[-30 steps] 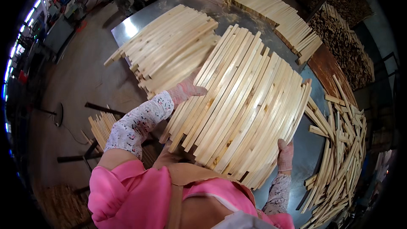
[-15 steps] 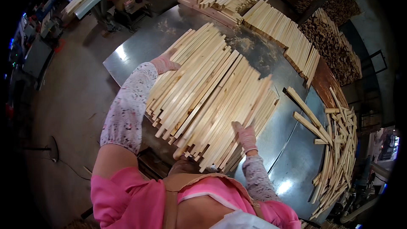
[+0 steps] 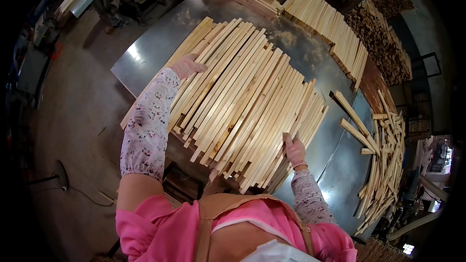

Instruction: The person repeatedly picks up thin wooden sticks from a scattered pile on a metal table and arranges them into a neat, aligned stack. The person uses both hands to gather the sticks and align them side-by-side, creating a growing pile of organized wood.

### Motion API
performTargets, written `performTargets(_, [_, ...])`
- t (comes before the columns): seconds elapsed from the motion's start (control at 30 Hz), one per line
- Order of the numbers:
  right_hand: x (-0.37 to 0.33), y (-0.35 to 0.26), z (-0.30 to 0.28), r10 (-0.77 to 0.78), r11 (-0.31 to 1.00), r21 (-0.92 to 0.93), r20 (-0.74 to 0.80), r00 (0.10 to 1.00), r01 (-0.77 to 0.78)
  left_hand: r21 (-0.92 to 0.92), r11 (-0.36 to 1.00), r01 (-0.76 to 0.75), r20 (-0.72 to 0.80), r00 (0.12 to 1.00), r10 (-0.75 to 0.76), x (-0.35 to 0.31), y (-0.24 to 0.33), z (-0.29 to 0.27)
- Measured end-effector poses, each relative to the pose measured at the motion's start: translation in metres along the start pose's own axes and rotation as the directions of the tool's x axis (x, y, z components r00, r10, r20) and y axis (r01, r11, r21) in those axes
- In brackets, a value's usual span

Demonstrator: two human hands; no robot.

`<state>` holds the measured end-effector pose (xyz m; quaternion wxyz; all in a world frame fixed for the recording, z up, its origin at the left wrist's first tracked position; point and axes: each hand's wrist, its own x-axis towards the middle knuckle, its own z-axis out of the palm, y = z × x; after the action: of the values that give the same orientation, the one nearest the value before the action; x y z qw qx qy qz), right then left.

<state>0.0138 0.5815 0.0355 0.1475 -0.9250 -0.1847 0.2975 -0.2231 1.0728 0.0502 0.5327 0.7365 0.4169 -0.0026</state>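
A broad layer of pale wooden strips (image 3: 233, 102) lies side by side on the metal-topped table (image 3: 160, 34) in front of me. Their near ends are uneven. My left hand (image 3: 187, 66), in a pinkish knit glove, grips the layer's left side, its thumb across the top. At the right side my right hand (image 3: 294, 150), gloved alike, has its fingers closed over the outer strips. More strips (image 3: 141, 109) stick out past my left forearm, and others lie just beyond my right fingers. The undersides of both hands are hidden.
Neat stacks of strips (image 3: 320, 17) line the table's far edge. A jumbled heap of loose strips (image 3: 386, 165) covers the right end. Sawdust (image 3: 291, 41) is scattered behind the layer. Bundled wood (image 3: 378, 43) stands beyond, and a stand with a cable (image 3: 60, 174) is on the floor at left.
The layer between my hands has shifted and spread to the right. Strips now show to the left of my left hand. My right hand has moved slightly right and away; the view has shifted too.
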Motion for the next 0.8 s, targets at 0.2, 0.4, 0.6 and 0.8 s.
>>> performTargets(0.2, [0.024,0.039,0.025,-0.061,0.997,0.025,-0.209,0.976,0.067,-0.109,0.993,0.041,-0.003,0.999,-0.041,0.015,-0.034,-0.009])
performTargets(0.4, [-0.011,-0.042,0.008,-0.154,0.870,0.386,-0.381,0.912,0.308,-0.368,0.929,-0.025,-0.012,1.000,0.022,-0.032,0.009,-0.018])
performTargets(0.6, [-0.063,-0.225,0.019,-0.554,0.522,0.810,0.084,0.828,0.267,-0.474,0.837,-0.273,-0.108,0.962,0.252,-0.114,0.096,0.106])
performTargets(0.8, [-0.049,-0.116,0.007,-0.212,0.493,0.852,-0.081,0.974,0.178,-0.093,0.995,-0.044,-0.014,0.999,0.043,-0.113,0.095,0.055])
